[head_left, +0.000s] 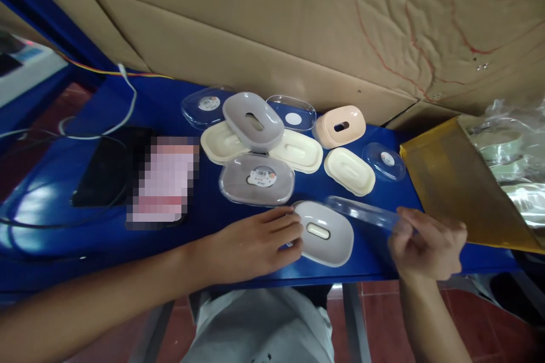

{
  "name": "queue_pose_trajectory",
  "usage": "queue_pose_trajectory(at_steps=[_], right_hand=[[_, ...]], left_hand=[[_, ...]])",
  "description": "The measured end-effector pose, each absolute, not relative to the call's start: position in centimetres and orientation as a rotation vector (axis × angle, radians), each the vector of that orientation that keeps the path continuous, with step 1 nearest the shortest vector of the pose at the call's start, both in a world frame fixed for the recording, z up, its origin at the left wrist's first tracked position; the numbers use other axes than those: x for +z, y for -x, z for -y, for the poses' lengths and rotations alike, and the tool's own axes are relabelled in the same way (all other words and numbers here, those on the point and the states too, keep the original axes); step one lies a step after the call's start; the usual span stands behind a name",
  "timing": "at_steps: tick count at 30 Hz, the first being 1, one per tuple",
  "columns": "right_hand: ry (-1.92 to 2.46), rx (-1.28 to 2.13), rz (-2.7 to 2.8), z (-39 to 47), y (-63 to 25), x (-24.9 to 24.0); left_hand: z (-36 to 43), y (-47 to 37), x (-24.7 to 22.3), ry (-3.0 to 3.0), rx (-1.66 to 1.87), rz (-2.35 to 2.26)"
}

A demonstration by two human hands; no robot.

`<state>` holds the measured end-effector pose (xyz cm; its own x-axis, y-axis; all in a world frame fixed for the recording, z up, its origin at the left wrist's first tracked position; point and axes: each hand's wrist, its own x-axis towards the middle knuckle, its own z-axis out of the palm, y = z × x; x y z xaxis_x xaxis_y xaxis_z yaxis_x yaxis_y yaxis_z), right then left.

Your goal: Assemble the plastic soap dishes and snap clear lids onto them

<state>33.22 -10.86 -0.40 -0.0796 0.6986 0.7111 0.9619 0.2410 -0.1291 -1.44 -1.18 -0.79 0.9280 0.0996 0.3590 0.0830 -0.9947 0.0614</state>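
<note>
My left hand (268,241) grips the left edge of a grey oval soap dish (336,241) with a cream insert showing through its slot. My right hand (428,241) pinches a clear plastic lid (361,211), tilted nearly edge-on just above the dish's right side. Behind them lies another grey soap dish (230,181) under a clear cover with a round label. Farther back, a grey oval tray (242,108) rests across two cream inserts (215,144). To its right are a third cream insert (334,167) and a peach soap dish (355,119).
Labelled clear lids (193,105) lie at the back and right. A phone with a pixelated screen (166,178), a black device (102,173) and cables (131,96) occupy the left. At right stands an open carton (460,181) with plastic-wrapped items. Cardboard (255,17) walls the table's back.
</note>
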Motion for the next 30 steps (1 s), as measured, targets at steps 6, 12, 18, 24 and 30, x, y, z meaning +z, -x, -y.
queue_pose_trajectory(at_steps=[6, 12, 18, 24, 30], right_hand=[[1.142, -0.155, 2.172, 12.0, -30.3, 0.1], [1.148, 0.055, 2.176, 12.8, -30.1, -1.1], [1.195, 0.061, 2.275, 13.4, -30.7, -1.8], [1.331, 0.182, 2.373, 13.7, -30.8, -2.4], [1.401, 0.189, 2.193, 12.6, -30.1, -2.6]], left_hand=[[1.1, 1.3, -0.8, -2.998, 0.779, -0.181], [1.7, 1.4, -0.6, -3.063, 0.890, -0.100], [1.8, 1.3, -0.7, -3.042, 0.956, -0.267], [1.9, 0.9, -1.2, -2.972, 0.831, -0.440], [2.2, 1.2, -0.9, -2.969, 0.845, -0.505]])
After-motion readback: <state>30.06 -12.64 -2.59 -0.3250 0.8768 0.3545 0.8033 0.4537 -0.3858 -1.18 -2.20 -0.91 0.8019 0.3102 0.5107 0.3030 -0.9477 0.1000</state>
